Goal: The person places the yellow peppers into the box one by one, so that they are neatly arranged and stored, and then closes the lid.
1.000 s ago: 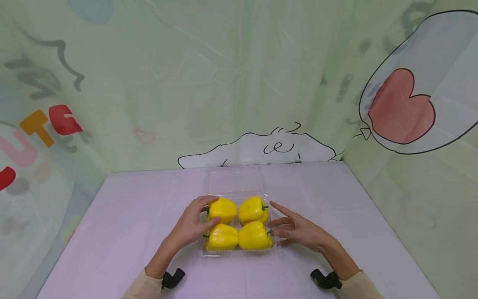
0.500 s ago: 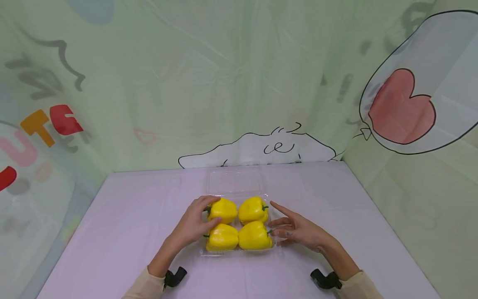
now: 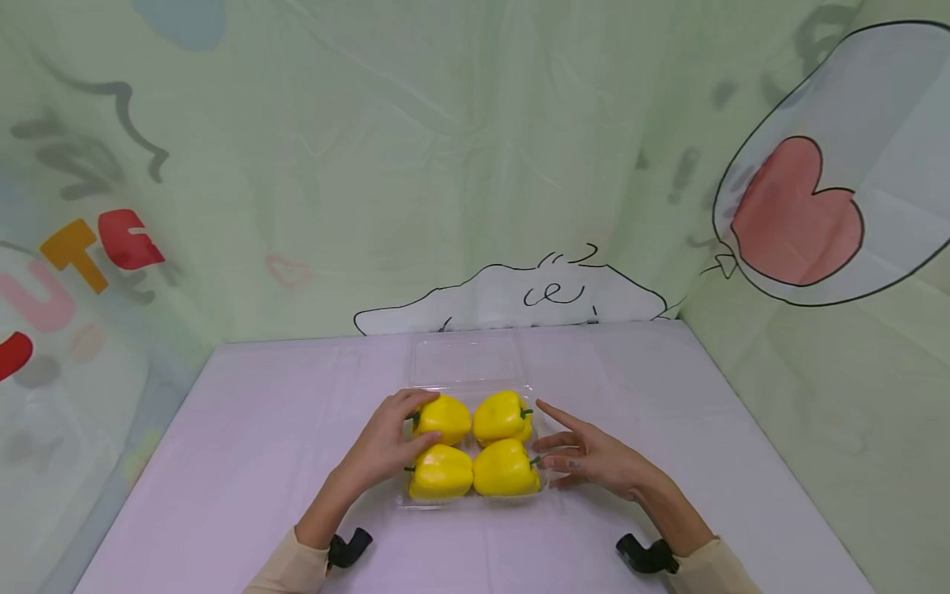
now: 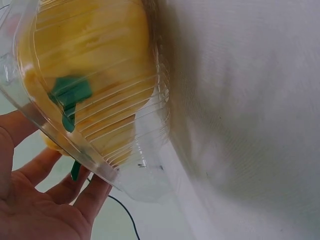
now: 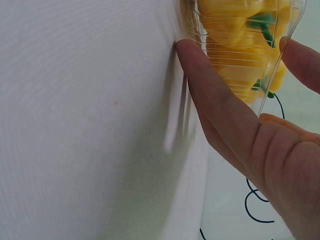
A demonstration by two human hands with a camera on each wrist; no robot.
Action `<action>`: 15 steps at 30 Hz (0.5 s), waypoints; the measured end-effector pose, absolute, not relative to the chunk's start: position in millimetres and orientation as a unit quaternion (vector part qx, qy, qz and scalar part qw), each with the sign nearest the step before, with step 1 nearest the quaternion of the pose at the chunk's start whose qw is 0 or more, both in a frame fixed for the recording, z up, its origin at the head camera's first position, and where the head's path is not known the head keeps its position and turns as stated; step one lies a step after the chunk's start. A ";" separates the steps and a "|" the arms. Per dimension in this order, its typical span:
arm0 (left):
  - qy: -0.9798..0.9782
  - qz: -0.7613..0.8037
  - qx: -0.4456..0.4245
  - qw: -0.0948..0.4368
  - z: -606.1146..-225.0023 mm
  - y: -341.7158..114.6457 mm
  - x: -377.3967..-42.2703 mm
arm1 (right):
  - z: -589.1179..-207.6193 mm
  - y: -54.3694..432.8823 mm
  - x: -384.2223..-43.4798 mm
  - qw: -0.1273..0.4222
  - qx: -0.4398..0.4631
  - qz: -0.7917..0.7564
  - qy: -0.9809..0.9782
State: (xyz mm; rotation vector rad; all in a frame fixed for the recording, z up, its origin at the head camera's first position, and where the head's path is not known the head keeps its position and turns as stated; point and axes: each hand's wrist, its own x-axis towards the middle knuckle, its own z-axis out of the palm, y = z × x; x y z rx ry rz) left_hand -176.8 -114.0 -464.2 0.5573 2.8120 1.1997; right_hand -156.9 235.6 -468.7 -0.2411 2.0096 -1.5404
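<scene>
A clear plastic clamshell box [image 3: 475, 502] stands on the table with several yellow bell peppers in its base; the near left pepper [image 3: 441, 473] and near right pepper [image 3: 506, 469] are nearest me. My left hand [image 3: 386, 437] has its fingers and thumb around the far left bell pepper [image 3: 444, 418], which sits in the box. Beside the right wall, my right hand [image 3: 594, 452] holds its fingers extended, near the far right pepper [image 3: 500, 417]. In the right wrist view, its fingers [image 5: 220, 95] lie along the ribbed wall and its thumb is by the rim.
The box's clear lid [image 3: 467, 360] lies folded back toward the far edge of the white table [image 3: 297, 412]. Printed curtains [image 3: 445, 165] enclose the table at the back and sides. Black wrist cameras [image 3: 350, 548] are strapped to both forearms.
My left hand has shifted very slightly right at the far left pepper. The right hand, the box and the other peppers stay where they were.
</scene>
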 end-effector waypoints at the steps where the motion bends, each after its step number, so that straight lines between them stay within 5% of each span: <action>1: 0.904 0.386 0.181 0.016 -464.1 -113.9 -176.8 | -468.9 235.6 -157.0 0.295 -0.091 -0.579 0.755; 15: 0.912 0.364 0.191 0.007 -463.4 -109.4 -177.4 | -469.3 234.5 -157.5 0.295 -0.087 -0.576 0.757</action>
